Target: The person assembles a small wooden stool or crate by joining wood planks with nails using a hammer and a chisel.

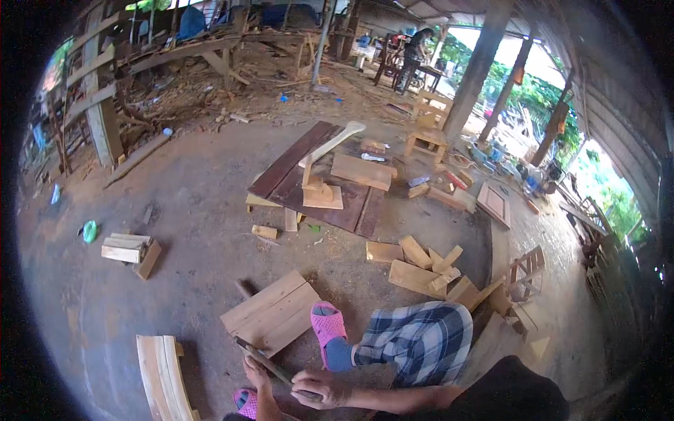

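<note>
A long, narrow dark bar-like tool [270, 363] slants across the lower middle of the view, its far tip over the near edge of a wooden panel. My right hand [319, 389] is wrapped round its near end. Further along, my left hand [258, 373] is closed at the bar's underside, close to the far tip. The panel [274, 312] is made of joined planks and lies tilted on the ground. My foot in a pink slipper [328, 328] presses against the panel's right edge.
Curved joined slats [160, 375] lie at lower left, a small wood stack [130, 249] beyond them. Offcuts [421, 270] pile up to the right. Dark red boards [309, 179] carry loose pieces ahead. A small stool [426, 140] and another person [414, 59] are farther back.
</note>
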The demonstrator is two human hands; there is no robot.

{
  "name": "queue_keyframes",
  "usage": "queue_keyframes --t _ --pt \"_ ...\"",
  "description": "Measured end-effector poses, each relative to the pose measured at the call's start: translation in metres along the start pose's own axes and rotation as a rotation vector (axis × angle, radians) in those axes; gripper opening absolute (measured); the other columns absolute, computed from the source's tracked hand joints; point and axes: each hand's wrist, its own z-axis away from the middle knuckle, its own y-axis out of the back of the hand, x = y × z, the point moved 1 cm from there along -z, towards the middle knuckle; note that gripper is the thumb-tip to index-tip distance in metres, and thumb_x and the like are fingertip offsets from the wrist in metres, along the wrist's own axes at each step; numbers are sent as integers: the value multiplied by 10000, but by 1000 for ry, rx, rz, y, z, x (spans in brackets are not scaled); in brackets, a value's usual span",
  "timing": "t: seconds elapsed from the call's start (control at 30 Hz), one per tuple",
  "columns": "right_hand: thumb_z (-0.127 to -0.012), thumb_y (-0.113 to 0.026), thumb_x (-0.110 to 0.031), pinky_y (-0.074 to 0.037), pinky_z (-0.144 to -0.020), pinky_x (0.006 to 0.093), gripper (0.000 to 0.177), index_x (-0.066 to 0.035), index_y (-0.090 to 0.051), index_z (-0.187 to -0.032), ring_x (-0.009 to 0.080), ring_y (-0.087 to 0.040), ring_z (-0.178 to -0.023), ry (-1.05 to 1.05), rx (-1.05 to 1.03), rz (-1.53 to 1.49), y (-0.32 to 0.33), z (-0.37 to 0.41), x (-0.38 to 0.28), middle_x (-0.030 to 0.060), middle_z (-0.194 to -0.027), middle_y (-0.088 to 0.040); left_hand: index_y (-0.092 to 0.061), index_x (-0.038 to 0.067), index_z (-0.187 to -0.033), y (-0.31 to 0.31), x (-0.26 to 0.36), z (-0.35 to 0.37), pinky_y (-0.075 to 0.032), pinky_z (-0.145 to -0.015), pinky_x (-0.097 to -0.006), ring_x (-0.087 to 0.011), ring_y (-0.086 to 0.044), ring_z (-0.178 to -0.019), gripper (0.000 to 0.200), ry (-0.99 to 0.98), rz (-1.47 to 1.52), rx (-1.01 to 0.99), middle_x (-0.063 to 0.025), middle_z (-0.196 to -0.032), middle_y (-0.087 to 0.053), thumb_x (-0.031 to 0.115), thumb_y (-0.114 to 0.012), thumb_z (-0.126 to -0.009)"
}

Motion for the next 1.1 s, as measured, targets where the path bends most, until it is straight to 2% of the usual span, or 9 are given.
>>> queue_keyframes --t 0.1,0.27,0.33,0.53,0.7,0.77,0.9,1.0,1.1 --pt "-795 -725 -96 -538 -707 322 215 -80 -623 -984 234 -644 -849 64 92 25 2 9 0 75 -975 -599 -559 -5 -1150 -9 -48 -21 -459 -758 -431 -355 -590 -811 570 -84 10 13 -214 -933 -639 497 -339 -994" --pt "-799 -703 -62 -524 -674 325 196 -78 -623 -978 238 -623 -826 138 -9 21 -19 -3 15 75 -915 -575 -555 -24 -1147 -5 -45 -21 -443 -812 -439 -361 -588 -880 587 -140 22 -10 -227 -984 -626 501 -344 -991" --pt "-803 -694 -58 -518 -662 331 189 -79 -622 -976 241 -613 -809 149 -24 34 -32 -5 21 75 -892 -562 -554 -23 -1144 -2 -34 -17 -436 -838 -436 -374 -583 -926 581 -8 -49 -39 -235 -1015 -623 499 -352 -988" --pt "-827 -674 -94 -501 -666 362 182 -93 -612 -998 254 -588 -782 4 -30 143 -43 21 3 78 -880 -524 -569 -31 -1090 -1 -46 -25 -438 -823 -461 -395 -585 -892 564 -85 -54 -41 -241 -960 -626 484 -366 -980" --pt "-896 -593 -151 -484 -738 339 192 -78 -585 -1073 250 -585 -851 -172 -27 -60 -35 -19 -7 79 -937 -518 -577 -18 -1049 -8 -51 -34 -449 -777 -442 -349 -583 -839 489 -49 -11 -102 -196 -907 -621 434 -408 -969" --pt "-895 -565 -134 -487 -710 333 175 -81 -578 -1061 228 -578 -799 38 49 161 -46 -27 2 80 -874 -543 -581 -12 -1028 -8 -39 -33 -455 -754 -433 -325 -581 -812 452 -10 20 -138 -173 -880 -618 409 -429 -963" --pt "-804 -641 -101 -474 -719 389 74 -99 -629 -877 264 -576 -836 -71 -84 114 -54 0 22 47 -843 -583 -589 1 -987 5 -15 -20 -466 -708 -413 -279 -579 -758 380 120 42 -136 -128 -826 -613 359 -470 -952" --pt "-705 -749 -133 -436 -799 399 210 -83 -628 -870 259 -534 -894 98 21 71 -25 -40 -11 63 -874 -557 -594 10 -956 8 -2 -12 -474 -673 -399 -244 -577 -718 326 225 -1 -39 -94 -786 -609 322 -501 -943" --pt "-719 -735 -130 -461 -785 405 195 -62 -586 -824 272 -570 -824 306 -95 -121 -35 -74 -18 78 -837 -575 -597 2 -997 -15 -43 -25 -477 -760 -452 -340 -630 -840 369 95 64 191 -190 -885 -656 346 -473 -949"
